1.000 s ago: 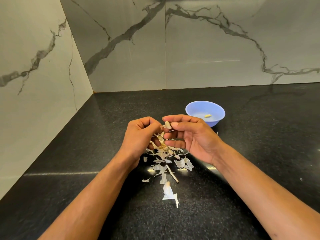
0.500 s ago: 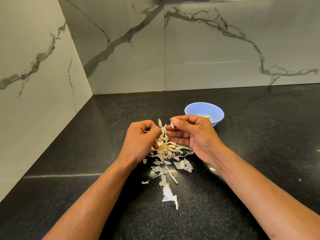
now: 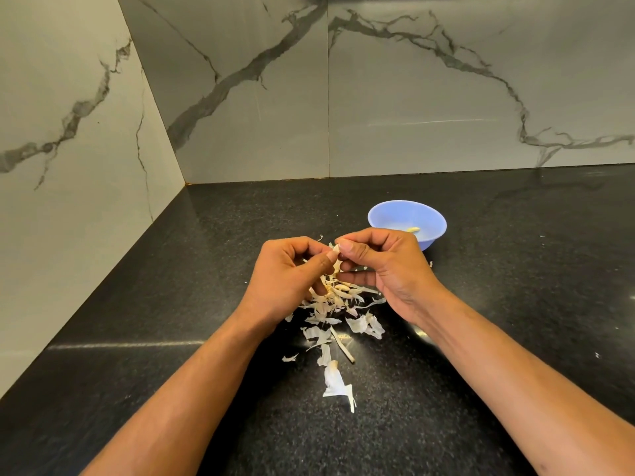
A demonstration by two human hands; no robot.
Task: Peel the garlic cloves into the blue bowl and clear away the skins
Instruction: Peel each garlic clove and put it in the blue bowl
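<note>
The left hand (image 3: 288,273) sits just left of the frame's centre, fingers curled inward, its thumb and fingertips pinching a small pale garlic clove (image 3: 336,250) together with a papery cluster that hangs below it. The right hand (image 3: 388,266) meets it from the right, its thumb and forefinger pinching the top of the same clove, the other fingers curled underneath and touching the hanging skins. Both hands are raised above the black speckled counter (image 3: 171,304), and both forearms run down to the lower corners of the frame.

Directly beneath the hands, in the middle of the frame, lies a loose heap of garlic skins (image 3: 330,304), white and tan flakes spread over the counter. More flakes trail toward the bottom of the frame, ending in a larger white piece of skin (image 3: 335,381) lying apart from the heap. A thin pale stem piece (image 3: 342,348) lies slanted among the lower flakes.

The blue bowl (image 3: 381,214) stands on the counter just above and to the right of the right hand, partly hidden by its knuckles. Inside it rests one peeled clove (image 3: 413,229), near the side closest to the hand.

Grey marble-patterned wall panels (image 3: 412,97) with dark veins fill the upper half of the frame and the left side, meeting in a corner at upper left of centre.
</note>
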